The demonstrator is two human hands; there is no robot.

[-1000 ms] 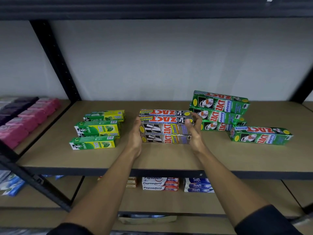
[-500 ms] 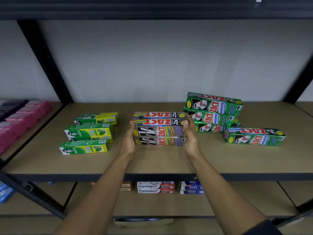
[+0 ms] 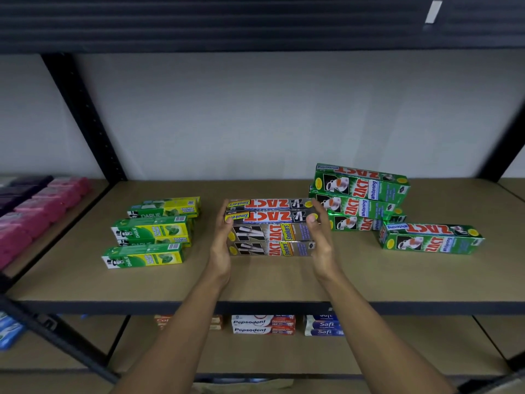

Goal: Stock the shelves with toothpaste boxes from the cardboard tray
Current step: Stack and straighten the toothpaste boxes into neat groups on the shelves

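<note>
Tan shelf board [image 3: 270,282] in front of a pale grey wall [image 3: 255,115], inside a black steel frame [image 3: 82,115]. Head view only.

Cut off by the left edge: pink packs [image 3: 37,214] on the neighbouring bay. Half hidden under the board, on the shelf below: Pepsodent boxes [image 3: 262,325] and Safi boxes [image 3: 324,327], tops out of sight. At the very bottom, a strip of cardboard [image 3: 244,384], too little showing to tell what it is.

Mid-shelf, between Darlie boxes [image 3: 153,231] on the left and green Zact Whitening boxes [image 3: 360,200] on the right: silver Zact Smokers boxes [image 3: 270,231], stacked two high. Left hand [image 3: 223,243] flat against the stack's left end, right hand [image 3: 321,240] flat against its right end. Fingers straight on both, palms facing inward, nothing clasped or pinched, only pressed. Far sides of both ends hidden behind the hands.

Long axis of the stack running left to right, parallel to the shelf's front edge. Lettering on the top faces upside down from here.
</note>
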